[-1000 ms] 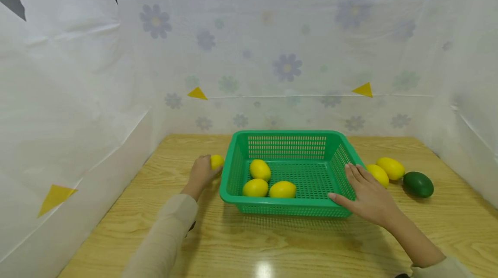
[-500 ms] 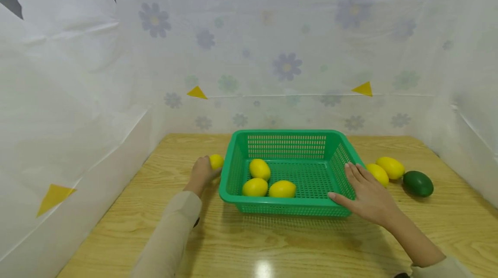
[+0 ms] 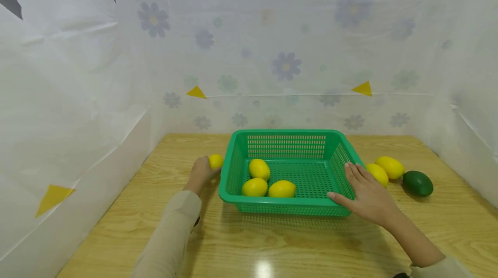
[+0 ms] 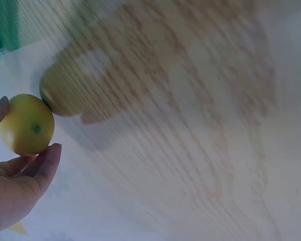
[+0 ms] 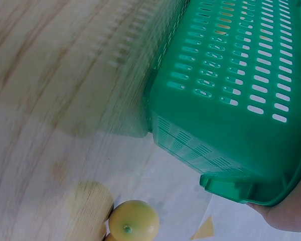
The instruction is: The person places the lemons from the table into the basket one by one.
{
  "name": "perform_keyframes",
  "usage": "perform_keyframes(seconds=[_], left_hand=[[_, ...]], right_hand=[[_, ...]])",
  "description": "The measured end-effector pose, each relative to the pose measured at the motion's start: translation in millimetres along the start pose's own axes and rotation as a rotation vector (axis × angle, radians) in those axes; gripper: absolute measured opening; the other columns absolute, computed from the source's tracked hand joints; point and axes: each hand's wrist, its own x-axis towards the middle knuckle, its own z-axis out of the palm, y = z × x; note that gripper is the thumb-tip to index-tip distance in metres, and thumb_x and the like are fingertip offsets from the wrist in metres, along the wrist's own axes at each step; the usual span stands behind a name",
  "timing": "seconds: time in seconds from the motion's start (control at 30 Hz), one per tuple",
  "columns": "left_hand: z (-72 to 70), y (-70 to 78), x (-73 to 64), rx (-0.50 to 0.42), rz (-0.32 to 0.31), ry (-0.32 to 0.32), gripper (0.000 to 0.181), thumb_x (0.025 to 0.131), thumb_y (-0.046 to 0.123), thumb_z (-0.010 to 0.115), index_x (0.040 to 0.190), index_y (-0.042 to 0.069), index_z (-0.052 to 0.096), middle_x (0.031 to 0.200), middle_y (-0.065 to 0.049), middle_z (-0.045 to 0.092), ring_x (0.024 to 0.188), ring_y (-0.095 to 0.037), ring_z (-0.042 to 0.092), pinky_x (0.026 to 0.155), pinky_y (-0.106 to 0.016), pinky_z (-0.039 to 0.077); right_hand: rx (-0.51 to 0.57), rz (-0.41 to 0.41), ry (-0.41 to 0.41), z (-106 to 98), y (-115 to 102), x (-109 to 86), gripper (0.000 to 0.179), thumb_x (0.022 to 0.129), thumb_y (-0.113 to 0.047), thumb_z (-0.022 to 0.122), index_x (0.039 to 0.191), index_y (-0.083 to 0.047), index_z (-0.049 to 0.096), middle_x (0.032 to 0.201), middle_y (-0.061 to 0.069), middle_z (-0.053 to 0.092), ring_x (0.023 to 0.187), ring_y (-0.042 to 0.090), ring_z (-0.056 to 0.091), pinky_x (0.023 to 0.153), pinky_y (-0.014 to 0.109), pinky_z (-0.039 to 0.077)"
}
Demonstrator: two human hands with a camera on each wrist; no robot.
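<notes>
In the head view a green plastic basket (image 3: 288, 206) stands mid-table with a few lemons inside, one of them the front lemon (image 3: 282, 189). My left hand (image 3: 200, 172), left of the basket, holds another lemon (image 3: 215, 161) on the table. The left wrist view shows that lemon (image 4: 27, 124) between thumb and fingers. Over the basket's near right corner lies my right hand (image 3: 371, 196), its fingers extended across the rim and its thumb along the front edge. In the right wrist view only part of the right hand (image 5: 291, 208) shows, at the basket rim (image 5: 278, 196).
Right of the basket, two lemons lie side by side, the farther lemon (image 3: 390, 167) and the nearer lemon (image 3: 378, 175). A dark green oval fruit (image 3: 418, 183) is beside them. White flowered sheeting (image 3: 288, 109) encloses the wooden table (image 3: 272, 243) at the back and sides.
The left forearm has shifted slightly to the right, while the hand stays at the lemon. The right hand and the basket hold their places.
</notes>
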Motion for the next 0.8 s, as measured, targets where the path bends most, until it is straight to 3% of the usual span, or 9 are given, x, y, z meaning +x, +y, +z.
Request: perform_keyframes(seconds=[0.3,0.8], left_hand=[[-0.1,0.2,-1.1,-0.029,0.032,-0.003,0.04,0.08,0.014,0.069,0.104,-0.014,0.054,0.095,-0.025,0.06,0.082,-0.031,0.059,0.076,-0.04,0.052],[-2.0,0.5,-1.8,-0.058,0.026,-0.068,0.049,0.084,0.013,0.067,0.122,-0.012,0.048,0.11,-0.026,0.054,0.093,-0.032,0.056,0.083,-0.043,0.05]], right_hand=[[-0.005,0.0,0.008,1.6,0.7,-0.2,0.094,0.087,-0.057,0.051,0.143,0.011,0.018,0.148,0.033,0.019,0.136,0.049,0.017,0.106,0.062,0.021],[-0.004,-0.004,0.015,0.0,-0.4,-0.6,0.095,0.087,-0.057,0.051,0.143,0.012,0.018,0.147,0.034,0.019,0.136,0.05,0.017,0.106,0.061,0.021]])
